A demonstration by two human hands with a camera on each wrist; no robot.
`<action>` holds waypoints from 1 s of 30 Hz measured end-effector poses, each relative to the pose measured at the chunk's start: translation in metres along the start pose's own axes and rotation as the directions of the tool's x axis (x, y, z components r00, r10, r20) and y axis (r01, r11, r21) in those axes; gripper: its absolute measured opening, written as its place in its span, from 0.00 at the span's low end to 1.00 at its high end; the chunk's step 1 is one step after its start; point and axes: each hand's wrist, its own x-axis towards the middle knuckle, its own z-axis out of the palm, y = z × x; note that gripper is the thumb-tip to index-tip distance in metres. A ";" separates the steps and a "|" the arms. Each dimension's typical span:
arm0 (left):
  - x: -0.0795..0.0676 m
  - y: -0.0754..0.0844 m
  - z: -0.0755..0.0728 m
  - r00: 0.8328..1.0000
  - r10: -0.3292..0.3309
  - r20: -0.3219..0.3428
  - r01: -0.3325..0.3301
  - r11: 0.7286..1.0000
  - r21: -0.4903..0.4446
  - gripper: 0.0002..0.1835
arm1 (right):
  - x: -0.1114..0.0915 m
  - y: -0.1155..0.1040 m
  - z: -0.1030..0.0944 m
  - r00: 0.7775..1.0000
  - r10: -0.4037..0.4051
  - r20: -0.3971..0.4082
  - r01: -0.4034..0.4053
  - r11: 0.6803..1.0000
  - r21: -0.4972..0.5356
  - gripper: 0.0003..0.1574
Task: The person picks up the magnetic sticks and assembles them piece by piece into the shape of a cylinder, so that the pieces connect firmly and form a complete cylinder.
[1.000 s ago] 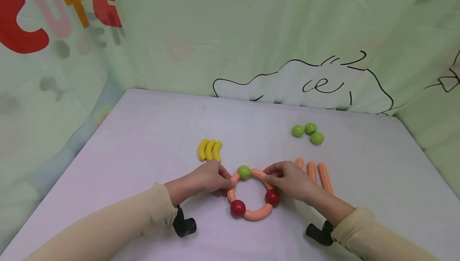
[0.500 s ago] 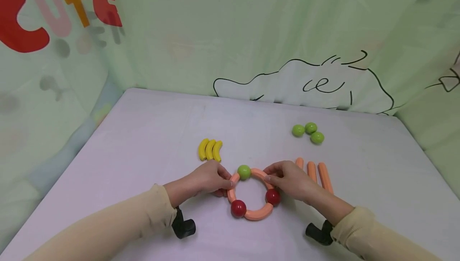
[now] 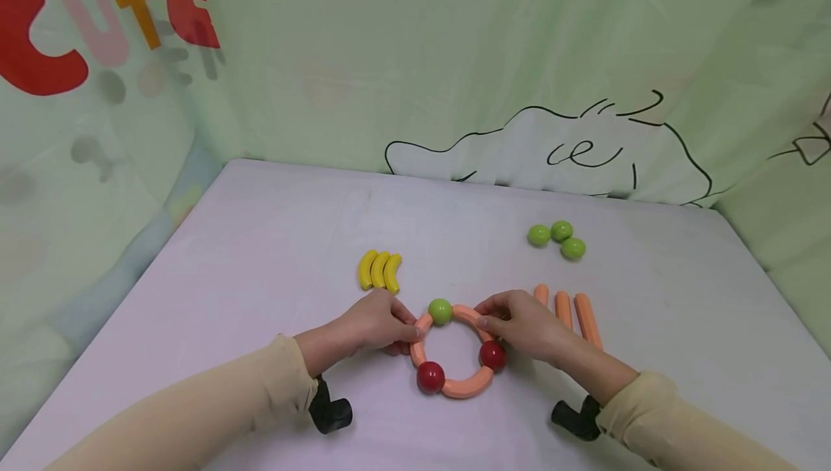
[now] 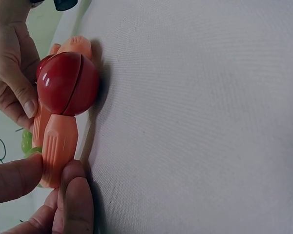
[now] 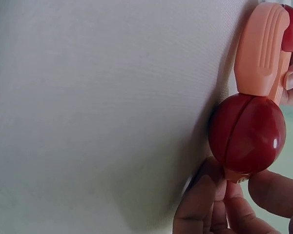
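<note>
Curved orange pieces, two red balls and a green ball [image 3: 440,311] form a ring in the head view. My left hand [image 3: 376,321] pinches the ring's left orange piece [image 3: 418,353] between thumb and fingers. Opposite it, my right hand [image 3: 529,323] pinches the right orange piece [image 3: 466,314]. A third orange piece [image 3: 469,386] spans the near side between the left red ball [image 3: 431,377] and the right red ball [image 3: 493,355]. A seam crosses the red ball [image 5: 248,134] in the right wrist view, where fingers mostly hide the orange piece they pinch.
Three yellow banana-shaped pieces [image 3: 379,271] lie behind my left hand. Three green balls [image 3: 561,239] sit together at the back right. Straight orange sticks [image 3: 587,319] lie beside my right hand, which partly covers them. A green curtain [image 3: 324,60] stands behind the white table [image 3: 292,218].
</note>
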 end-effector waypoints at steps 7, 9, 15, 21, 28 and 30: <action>0.000 -0.001 0.000 1.000 0.000 0.002 0.000 1.000 -0.015 0.07 | 0.000 0.000 0.000 1.000 -0.007 0.005 0.007 1.000 0.013 0.17; 0.000 -0.001 0.000 1.000 -0.001 0.002 0.001 1.000 -0.014 0.07 | 0.000 0.000 0.000 1.000 -0.008 0.006 0.008 1.000 0.019 0.17; 0.001 -0.002 0.000 1.000 -0.008 0.003 0.008 1.000 -0.011 0.08 | 0.000 0.000 0.000 1.000 0.000 0.003 0.000 1.000 0.018 0.18; -0.001 -0.002 0.001 1.000 -0.004 0.003 0.004 1.000 -0.018 0.08 | -0.005 0.001 -0.002 1.000 -0.007 -0.028 0.006 1.000 -0.028 0.20; 0.000 -0.003 0.000 1.000 0.011 0.010 -0.011 0.999 -0.032 0.09 | -0.027 0.012 -0.007 0.999 -0.007 -0.042 -0.001 0.983 -0.182 0.15; 0.000 -0.004 0.000 1.000 0.007 0.006 -0.006 0.999 -0.032 0.09 | -0.029 0.016 -0.006 1.000 0.014 -0.006 -0.015 0.986 -0.168 0.16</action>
